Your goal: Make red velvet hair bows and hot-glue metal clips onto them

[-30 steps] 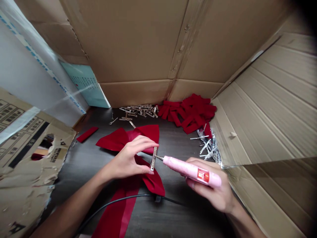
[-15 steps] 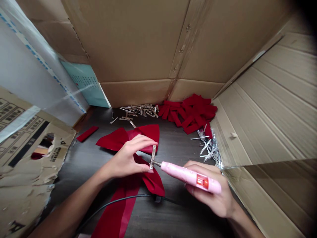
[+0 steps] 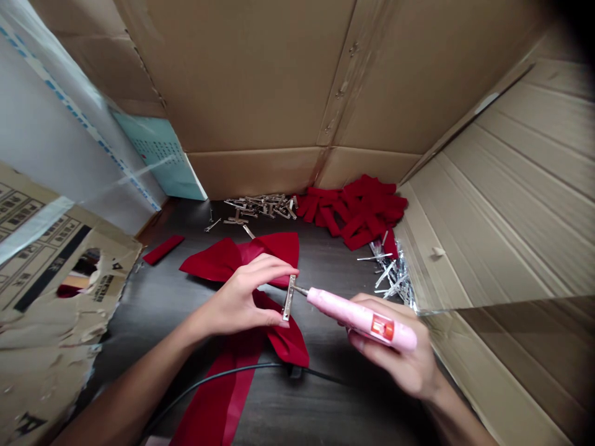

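Note:
Between thumb and fingertips, my left hand (image 3: pixel 242 297) pinches a metal hair clip (image 3: pixel 289 298) by its two ends, its flat face toward the right. My right hand (image 3: pixel 395 353) is wrapped round a pink hot glue gun (image 3: pixel 348 311). The gun's metal nozzle meets the clip near its upper end. Beneath my left hand lies a large dark red fabric bow (image 3: pixel 214 263), its long tail (image 3: pixel 218 396) running toward me. Part of the bow is hidden by the hand.
Several metal clips (image 3: pixel 264 205) lie at the back, beside a heap of red fabric strips (image 3: pixel 360 207). Silver twist ties (image 3: pixel 395 275) are at the right. One red strip (image 3: pixel 163 249) lies left. A black cable (image 3: pixel 209 379) crosses the tail. Cardboard walls (image 3: pixel 260 80) surround the table.
The glue gun's nozzle has moved up along the clip, from its lower part to near its upper end. My left hand keeps its pinch and the clip has shifted slightly.

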Available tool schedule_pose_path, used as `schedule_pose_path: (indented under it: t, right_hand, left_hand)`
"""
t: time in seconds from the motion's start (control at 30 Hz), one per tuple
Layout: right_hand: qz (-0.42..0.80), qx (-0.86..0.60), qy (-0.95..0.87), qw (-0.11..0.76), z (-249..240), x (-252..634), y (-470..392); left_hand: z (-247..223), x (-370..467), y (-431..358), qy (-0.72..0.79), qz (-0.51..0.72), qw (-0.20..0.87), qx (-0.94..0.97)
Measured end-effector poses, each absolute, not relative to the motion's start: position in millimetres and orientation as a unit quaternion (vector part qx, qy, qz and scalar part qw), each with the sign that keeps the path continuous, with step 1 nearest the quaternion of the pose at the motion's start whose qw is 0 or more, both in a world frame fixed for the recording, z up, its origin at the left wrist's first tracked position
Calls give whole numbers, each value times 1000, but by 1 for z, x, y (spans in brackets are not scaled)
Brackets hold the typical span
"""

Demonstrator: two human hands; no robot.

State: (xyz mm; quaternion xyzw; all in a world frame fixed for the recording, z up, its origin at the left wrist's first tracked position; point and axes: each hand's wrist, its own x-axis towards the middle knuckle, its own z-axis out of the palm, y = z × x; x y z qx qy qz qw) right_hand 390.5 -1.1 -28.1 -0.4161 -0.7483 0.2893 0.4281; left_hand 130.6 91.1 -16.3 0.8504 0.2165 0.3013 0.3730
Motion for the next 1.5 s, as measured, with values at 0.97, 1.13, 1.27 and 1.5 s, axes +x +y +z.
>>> schedule_pose_path:
  t: [0.97,1.13,1.27,1.5]
  right_hand:
    - [314,-422,-752,398,-31,392,-7]
    - [312,-420,-758,389,-31,392,-9]
    - [310,-416,-761,389,-30,392,-10]
    - [306,-410,-767,387,-31,391,-10]
  left_hand:
    - [-14,128,91,226,305,368,849]
    - [-12,127,90,235,305,371,845]
    - [-12,127,90,238,308,371,843]
    - [-14,127,91,237,311,374,841]
